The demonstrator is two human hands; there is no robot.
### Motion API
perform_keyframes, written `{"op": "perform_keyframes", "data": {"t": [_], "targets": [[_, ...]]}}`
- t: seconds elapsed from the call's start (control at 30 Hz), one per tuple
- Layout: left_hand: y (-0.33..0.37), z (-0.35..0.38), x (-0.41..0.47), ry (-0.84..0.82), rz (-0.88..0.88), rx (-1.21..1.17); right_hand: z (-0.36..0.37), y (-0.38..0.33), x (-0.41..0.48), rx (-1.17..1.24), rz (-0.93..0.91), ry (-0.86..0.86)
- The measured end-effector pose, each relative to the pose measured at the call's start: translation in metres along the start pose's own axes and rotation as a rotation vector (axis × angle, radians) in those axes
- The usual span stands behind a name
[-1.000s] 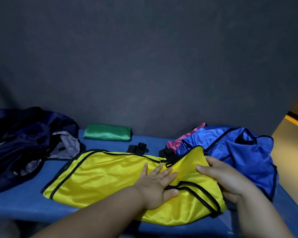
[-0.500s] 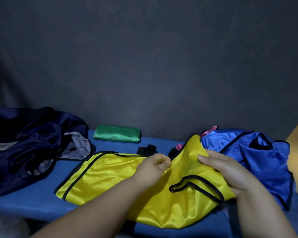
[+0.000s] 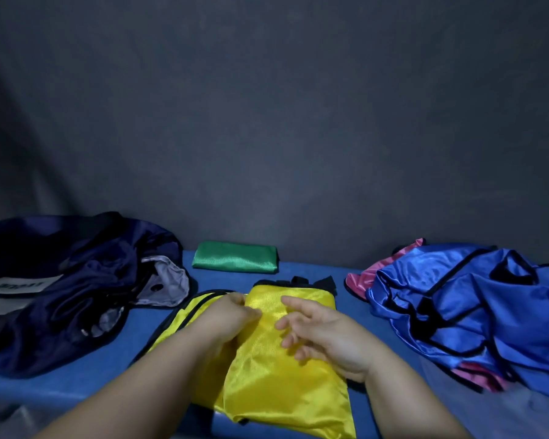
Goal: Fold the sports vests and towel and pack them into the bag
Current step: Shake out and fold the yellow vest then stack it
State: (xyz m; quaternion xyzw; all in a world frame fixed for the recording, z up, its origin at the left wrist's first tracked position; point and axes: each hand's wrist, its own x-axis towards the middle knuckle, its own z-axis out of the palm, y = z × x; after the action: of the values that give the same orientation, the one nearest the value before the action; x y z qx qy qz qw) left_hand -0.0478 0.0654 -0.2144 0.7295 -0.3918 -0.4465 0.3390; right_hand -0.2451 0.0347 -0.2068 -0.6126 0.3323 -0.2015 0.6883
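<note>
A yellow vest (image 3: 286, 369) with black trim lies folded over on the blue surface (image 3: 89, 372) in front of me. My left hand (image 3: 232, 318) pinches the folded edge of the yellow vest near its middle. My right hand (image 3: 320, 334) hovers just right of it over the vest, fingers loosely spread and holding nothing. A folded green vest (image 3: 235, 257) lies at the back against the wall. A crumpled blue vest (image 3: 476, 308) sits at the right on top of a pink vest (image 3: 362, 277). The dark navy bag (image 3: 64, 280) lies open at the left.
A dark grey wall (image 3: 267, 122) rises right behind the surface. Black straps (image 3: 311, 282) poke out behind the yellow vest. A grey lining (image 3: 168, 283) shows at the bag's mouth. The surface's front edge runs close below my arms.
The right half of the yellow vest has been folded over to the left. My left hand went from flat to pinching the cloth, and my right hand has let go.
</note>
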Motion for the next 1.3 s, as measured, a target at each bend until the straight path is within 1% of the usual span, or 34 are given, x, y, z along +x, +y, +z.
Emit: {"op": "perform_keyframes", "data": {"t": [0.07, 0.1, 0.13, 0.17, 0.2, 0.27, 0.33, 0.43, 0.5, 0.53, 0.57, 0.63, 0.7, 0.8, 0.9, 1.03, 1.3], "targets": [[-0.002, -0.002, 0.0, 0.086, 0.036, 0.159, -0.01, 0.002, 0.0, -0.326, -0.089, 0.22], [-0.003, -0.003, 0.0, 0.12, 0.063, 0.217, -0.015, 0.004, -0.001, -0.531, -0.137, 0.338], [-0.004, -0.003, 0.0, 0.146, 0.093, 0.262, -0.019, 0.009, -0.001, -0.741, -0.182, 0.417], [-0.005, -0.001, 0.0, 0.171, 0.13, 0.293, -0.021, 0.014, -0.002, -0.927, -0.212, 0.447], [-0.005, 0.001, 0.0, 0.195, 0.165, 0.319, -0.022, 0.02, -0.002, -1.067, -0.224, 0.438], [-0.007, 0.007, 0.001, 0.242, 0.239, 0.358, -0.021, 0.031, 0.0, -1.211, -0.196, 0.364], [-0.009, 0.012, 0.002, 0.269, 0.315, 0.405, -0.018, 0.036, 0.003, -1.254, -0.126, 0.282], [-0.007, 0.015, 0.002, 0.284, 0.38, 0.509, -0.018, 0.039, 0.005, -1.288, -0.031, 0.174], [-0.006, 0.015, 0.0, 0.343, 0.404, 0.724, -0.021, 0.04, 0.005, -1.316, 0.003, 0.141], [-0.005, 0.016, -0.003, 0.368, 0.426, 0.837, -0.022, 0.04, 0.005, -1.318, -0.002, 0.142], [-0.003, 0.019, -0.006, 0.369, 0.472, 0.894, -0.022, 0.039, 0.005, -1.312, -0.022, 0.154], [0.0, 0.027, -0.011, 0.31, 0.605, 0.927, -0.022, 0.037, 0.008, -1.305, -0.085, 0.192], [-0.003, 0.036, -0.01, 0.229, 0.659, 0.955, -0.022, 0.037, 0.011, -1.293, -0.117, 0.217], [-0.02, 0.043, 0.001, 0.111, 0.585, 1.035, -0.022, 0.039, 0.017, -1.289, -0.089, 0.209], [-0.034, 0.036, 0.011, 0.054, 0.507, 1.061, -0.023, 0.042, 0.021, -1.315, -0.001, 0.18], [-0.037, 0.033, 0.014, 0.034, 0.496, 1.065, -0.026, 0.045, 0.023, -1.322, 0.066, 0.161], [-0.038, 0.035, 0.012, 0.062, 0.448, 1.083, -0.03, 0.045, 0.025, -1.294, 0.065, 0.193]]}}
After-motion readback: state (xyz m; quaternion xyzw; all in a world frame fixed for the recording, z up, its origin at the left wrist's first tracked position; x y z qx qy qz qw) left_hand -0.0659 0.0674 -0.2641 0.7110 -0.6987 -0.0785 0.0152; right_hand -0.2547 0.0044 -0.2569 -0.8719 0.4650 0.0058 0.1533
